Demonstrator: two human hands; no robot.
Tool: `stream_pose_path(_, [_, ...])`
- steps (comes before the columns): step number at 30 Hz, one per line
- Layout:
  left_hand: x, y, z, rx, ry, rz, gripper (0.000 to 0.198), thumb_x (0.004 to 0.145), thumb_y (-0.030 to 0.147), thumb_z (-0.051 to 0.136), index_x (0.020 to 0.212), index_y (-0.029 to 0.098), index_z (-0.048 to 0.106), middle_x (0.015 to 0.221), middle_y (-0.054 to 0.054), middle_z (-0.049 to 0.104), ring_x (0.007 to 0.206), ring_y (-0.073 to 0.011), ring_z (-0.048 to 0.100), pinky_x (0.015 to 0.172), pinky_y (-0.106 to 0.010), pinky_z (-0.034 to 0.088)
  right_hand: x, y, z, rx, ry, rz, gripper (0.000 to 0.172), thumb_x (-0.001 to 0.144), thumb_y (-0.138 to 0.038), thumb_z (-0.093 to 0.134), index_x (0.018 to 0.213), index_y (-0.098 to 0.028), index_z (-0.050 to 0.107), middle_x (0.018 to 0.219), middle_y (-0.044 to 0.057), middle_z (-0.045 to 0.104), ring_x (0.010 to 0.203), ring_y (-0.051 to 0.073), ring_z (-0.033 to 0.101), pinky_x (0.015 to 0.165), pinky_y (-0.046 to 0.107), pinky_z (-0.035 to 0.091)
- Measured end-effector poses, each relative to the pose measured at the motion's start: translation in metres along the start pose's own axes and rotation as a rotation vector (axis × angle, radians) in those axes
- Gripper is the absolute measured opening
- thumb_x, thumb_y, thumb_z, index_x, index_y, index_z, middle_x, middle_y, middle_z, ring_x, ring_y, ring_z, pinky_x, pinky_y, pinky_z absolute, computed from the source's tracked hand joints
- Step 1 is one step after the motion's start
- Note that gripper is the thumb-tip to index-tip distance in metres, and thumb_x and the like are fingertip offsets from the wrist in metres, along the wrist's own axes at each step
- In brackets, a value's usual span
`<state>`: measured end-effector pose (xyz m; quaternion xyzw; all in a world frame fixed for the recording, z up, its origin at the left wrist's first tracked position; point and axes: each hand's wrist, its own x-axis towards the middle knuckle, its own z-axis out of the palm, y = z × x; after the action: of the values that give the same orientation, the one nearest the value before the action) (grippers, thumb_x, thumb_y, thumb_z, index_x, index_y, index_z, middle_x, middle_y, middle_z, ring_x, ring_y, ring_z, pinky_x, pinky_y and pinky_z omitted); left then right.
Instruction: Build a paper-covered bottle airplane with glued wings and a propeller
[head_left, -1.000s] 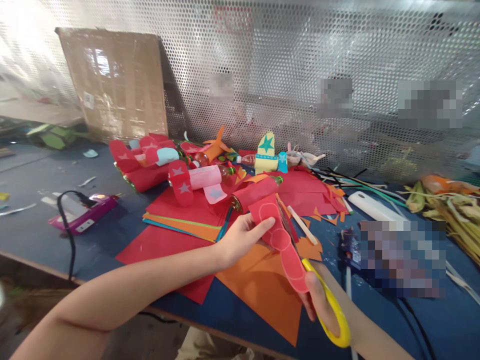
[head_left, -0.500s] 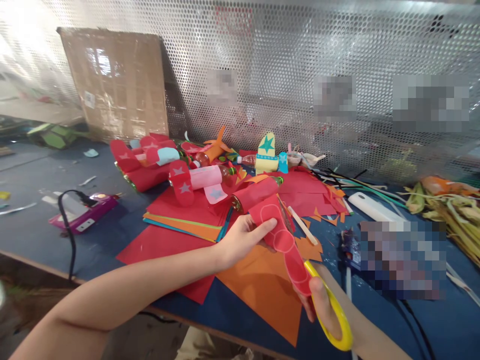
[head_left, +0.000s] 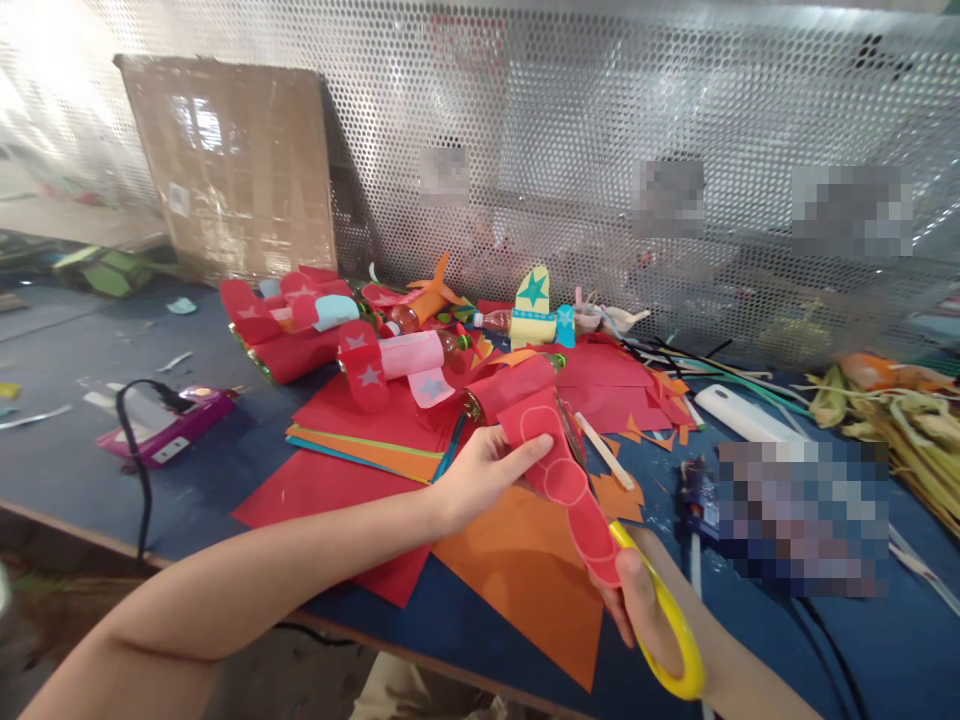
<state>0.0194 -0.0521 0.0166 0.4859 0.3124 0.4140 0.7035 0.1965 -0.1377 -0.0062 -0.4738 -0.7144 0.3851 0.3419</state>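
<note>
Red paper strip (head_left: 564,482) in left hand (head_left: 480,478) hides blades of yellow scissors (head_left: 677,632).

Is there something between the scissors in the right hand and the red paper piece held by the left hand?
Nothing visible does. The left hand pinches the red paper piece at its upper end, and the scissors in the right hand meet its lower end; the blades are mostly hidden behind the paper.

No lettering, brand or number is legible in this scene; a small white label (head_left: 178,200) on the far-left cardboard sheet (head_left: 247,130) is too small to read.
</note>
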Motion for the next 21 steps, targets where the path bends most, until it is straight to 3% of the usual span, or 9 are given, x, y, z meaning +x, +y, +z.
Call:
stream_pose_path(6, [0.001,0.000,-0.001,0.012,0.027,0.011,0.038,0.066,0.048,0.076,0.077,0.013,0.070,0.076,-0.005,0.073,0.065,-0.0149,0.064,0.063,-0.025,0.051,0.003,-0.001,-0.002,-0.020,0.013,-0.053,0.053,0.091,-0.066,0.022,0.062,-0.024,0.034,0.047,-0.005,0.032,0.041,0.011,0.033,0.040,0.026,0.026])
stream_pose_path(17, [0.002,0.001,-0.002,0.002,0.016,0.009,0.038,0.065,0.049,0.077,0.076,0.012,0.072,0.077,-0.005,0.074,0.066,-0.0141,0.065,0.065,-0.023,0.051,0.000,-0.011,0.002,0.022,0.026,0.136,0.063,0.081,-0.080,0.015,0.060,-0.024,0.034,0.042,-0.006,0.030,0.032,0.009,0.033,0.033,0.024,0.025])
stream_pose_path(21, [0.002,0.000,-0.002,-0.002,-0.002,0.000,0.039,0.064,0.050,0.077,0.076,0.013,0.072,0.076,-0.004,0.074,0.065,-0.0136,0.064,0.066,-0.024,0.051,0.002,-0.012,0.002,-0.014,0.056,0.121,0.064,0.079,-0.082,0.016,0.059,-0.024,0.033,0.041,-0.006,0.029,0.031,0.010,0.034,0.035,0.025,0.024])
